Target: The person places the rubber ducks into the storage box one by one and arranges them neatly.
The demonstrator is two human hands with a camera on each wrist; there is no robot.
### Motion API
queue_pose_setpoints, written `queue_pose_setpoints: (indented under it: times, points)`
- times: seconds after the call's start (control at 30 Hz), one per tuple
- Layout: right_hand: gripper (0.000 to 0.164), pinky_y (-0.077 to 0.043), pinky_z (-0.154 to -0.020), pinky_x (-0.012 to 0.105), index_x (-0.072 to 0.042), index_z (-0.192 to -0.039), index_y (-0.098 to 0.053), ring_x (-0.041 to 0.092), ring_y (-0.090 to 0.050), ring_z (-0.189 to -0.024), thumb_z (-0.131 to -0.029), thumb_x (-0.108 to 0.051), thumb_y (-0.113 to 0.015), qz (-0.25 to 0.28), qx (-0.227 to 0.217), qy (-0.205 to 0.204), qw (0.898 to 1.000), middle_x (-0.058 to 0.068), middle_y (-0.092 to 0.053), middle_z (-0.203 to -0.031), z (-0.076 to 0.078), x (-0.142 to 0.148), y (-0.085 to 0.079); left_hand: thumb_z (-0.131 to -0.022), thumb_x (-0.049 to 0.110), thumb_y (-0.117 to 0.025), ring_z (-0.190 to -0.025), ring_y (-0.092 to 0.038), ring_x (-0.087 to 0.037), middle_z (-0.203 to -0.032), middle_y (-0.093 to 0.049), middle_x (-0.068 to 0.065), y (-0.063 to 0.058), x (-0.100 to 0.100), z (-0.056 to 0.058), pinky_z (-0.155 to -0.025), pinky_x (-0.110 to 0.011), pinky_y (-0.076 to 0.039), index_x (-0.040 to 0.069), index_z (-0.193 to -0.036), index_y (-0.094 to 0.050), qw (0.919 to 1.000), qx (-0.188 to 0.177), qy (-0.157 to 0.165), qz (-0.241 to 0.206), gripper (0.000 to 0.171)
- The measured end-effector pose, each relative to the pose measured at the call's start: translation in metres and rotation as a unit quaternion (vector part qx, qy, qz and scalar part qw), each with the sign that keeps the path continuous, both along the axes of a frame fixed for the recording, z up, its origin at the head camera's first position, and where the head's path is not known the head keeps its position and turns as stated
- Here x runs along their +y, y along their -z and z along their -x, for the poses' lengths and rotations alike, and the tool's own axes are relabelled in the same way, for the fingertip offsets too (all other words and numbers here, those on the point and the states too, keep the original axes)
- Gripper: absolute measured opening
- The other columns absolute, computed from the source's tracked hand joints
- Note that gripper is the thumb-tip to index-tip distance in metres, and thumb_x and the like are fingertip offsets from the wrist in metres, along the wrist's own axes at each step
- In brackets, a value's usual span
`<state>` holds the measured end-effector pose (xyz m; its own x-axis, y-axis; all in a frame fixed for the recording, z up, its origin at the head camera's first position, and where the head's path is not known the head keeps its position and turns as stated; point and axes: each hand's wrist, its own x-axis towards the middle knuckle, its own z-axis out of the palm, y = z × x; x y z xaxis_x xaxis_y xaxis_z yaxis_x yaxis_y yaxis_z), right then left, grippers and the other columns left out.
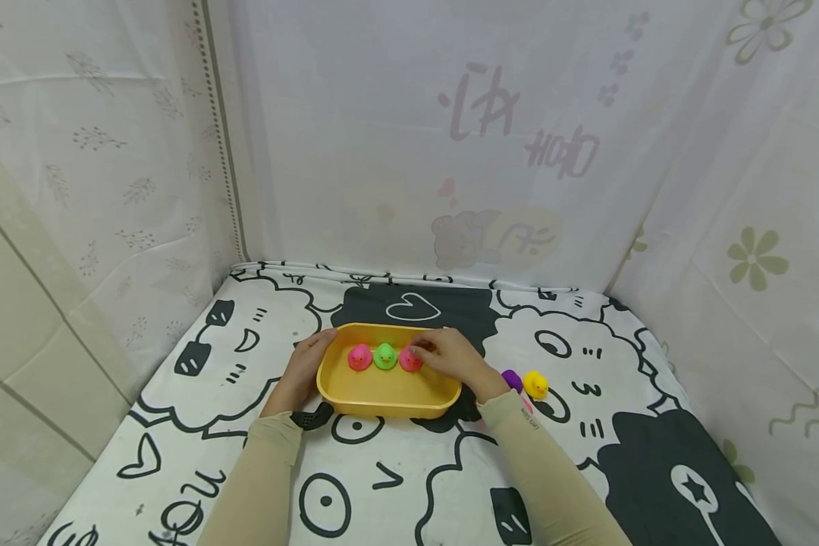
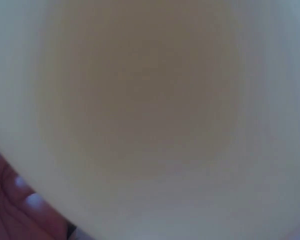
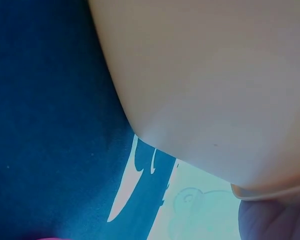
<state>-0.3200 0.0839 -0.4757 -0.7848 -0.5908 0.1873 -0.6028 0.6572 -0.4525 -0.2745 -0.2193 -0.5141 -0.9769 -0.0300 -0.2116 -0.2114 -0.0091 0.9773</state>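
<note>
A yellow tray [image 1: 382, 406] stands in the middle of the patterned cloth. Inside it a pink rubber duck [image 1: 359, 357], a green rubber duck [image 1: 385, 356] and a second pink duck [image 1: 410, 359] form a row. My right hand [image 1: 450, 356] reaches over the tray's right end and pinches that second pink duck between thumb and fingers. At the opposite end my left hand [image 1: 307, 371] holds the tray by its left side. The tray's wall [image 2: 150, 90] fills most of the left wrist view, blurred. From the right wrist, the tray's outer wall [image 3: 215, 100] hides most of the hand.
Just beyond the right forearm lie a purple toy [image 1: 512, 380] and a yellow rubber duck [image 1: 535, 384]. A pink thing [image 1: 527, 404] is partly covered by the right sleeve. Hanging cloth [image 1: 382, 152] walls off the back and both sides.
</note>
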Motion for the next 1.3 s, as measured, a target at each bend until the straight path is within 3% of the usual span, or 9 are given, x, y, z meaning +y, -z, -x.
queue_pose_setpoints:
  times: [0.43,0.6,0.87,1.0,1.3]
  points:
    - [0.022,-0.056,-0.089,0.031,-0.021,-0.115,-0.074,0.009,-0.063,-0.097,-0.097,-0.031,-0.069,0.085,-0.049,-0.039,0.994,-0.013,-0.07,-0.103,0.0,0.01,-0.002,-0.096,0.062,-0.055,-0.141,-0.04,-0.028,-0.157,-0.04,-0.01,-0.002,0.001,0.001,-0.114,-0.041,-0.039,0.011,-0.153,-0.042,0.9998,-0.015,-0.009,-0.002,0.077]
    - [0.023,-0.056,-0.091,0.032,-0.022,-0.116,-0.074,0.009,-0.063,-0.099,-0.097,-0.034,-0.068,0.085,-0.049,-0.031,0.995,-0.015,-0.07,-0.104,-0.004,0.015,-0.004,-0.094,0.065,-0.056,-0.14,-0.041,-0.028,-0.157,-0.04,-0.01,-0.002,0.001,0.001,-0.113,-0.041,-0.04,0.011,-0.154,-0.041,0.9999,-0.012,-0.006,-0.004,0.081]
    - [0.024,-0.058,-0.089,0.033,-0.014,-0.118,-0.074,0.01,-0.065,-0.098,-0.097,-0.025,-0.069,0.112,-0.043,-0.028,0.992,-0.013,-0.071,-0.105,-0.012,0.027,-0.012,-0.095,0.063,-0.056,-0.139,-0.042,-0.028,-0.156,-0.041,-0.01,-0.001,0.0,0.002,-0.113,-0.04,-0.041,0.012,-0.154,-0.041,0.9998,-0.016,-0.006,-0.009,0.08]
    - [0.023,-0.058,-0.088,0.033,-0.018,-0.117,-0.074,0.01,-0.064,-0.097,-0.098,-0.03,-0.067,0.119,-0.046,-0.018,0.992,-0.013,-0.07,-0.106,-0.016,0.039,-0.016,-0.094,0.065,-0.056,-0.139,-0.042,-0.028,-0.156,-0.041,-0.01,0.0,0.0,0.002,-0.113,-0.04,-0.041,0.012,-0.154,-0.041,0.9999,-0.013,-0.004,-0.007,0.082]
    - [0.029,-0.06,-0.085,0.033,-0.014,-0.118,-0.073,0.011,-0.067,-0.096,-0.098,-0.035,-0.066,0.133,-0.046,0.007,0.99,-0.012,-0.071,-0.106,-0.022,0.071,-0.026,-0.098,0.059,-0.053,-0.143,-0.037,-0.027,-0.157,-0.04,-0.009,-0.002,0.002,0.0,-0.116,-0.041,-0.036,0.011,-0.154,-0.042,0.9999,-0.006,-0.011,0.01,0.074]
